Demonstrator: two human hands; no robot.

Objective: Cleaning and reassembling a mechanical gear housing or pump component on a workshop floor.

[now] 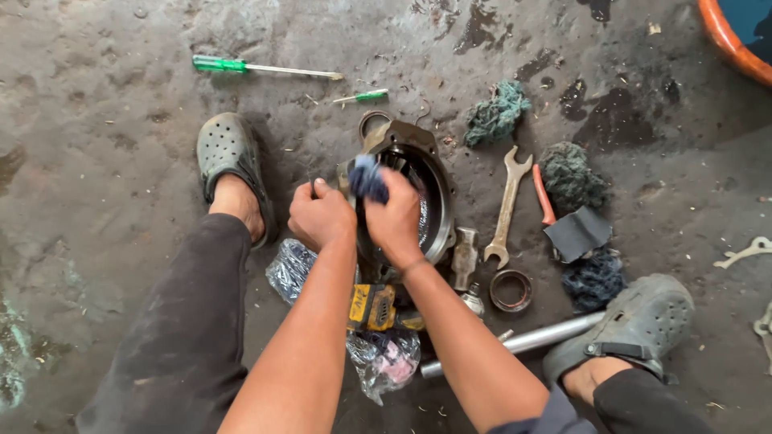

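**Head view: two hands at a round metal housing on a stained floor**

Head view looked straight down past two bare forearms that reached away from the camera and met over the work. Nearest, between the forearms, lay a crumpled clear plastic bag (384, 360) and a yellow and black tool (372, 306) partly under the arms. A silver metal tube (523, 341) ran rightward on the floor toward the right foot in a grey clog (635, 321).

The left hand (320, 215) was curled into a fist, knuckles up, fingers closed together at the near-left rim of the round metal housing (418, 193); what they gripped could not be made out. Just beside it, the right hand (396, 221) had its fingers clamped on a blue rag (368, 180), pressed against the housing's inner edge, wrist bent down. The housing sat on the floor in the middle of the scene, between the two feet, open side up.

To the right of the housing lay a hammer head (464, 257), a metal ring (511, 290), an open-ended spanner (506, 206), an orange-handled tool (543, 195), a dark square sheet (577, 233) and dark wads of waste cotton (571, 178). The left foot in a grey clog (228, 157) rested to the left.

Farther off lay a teal wad (497, 112), a small green-handled screwdriver (363, 96) and a long green-handled screwdriver (261, 67).
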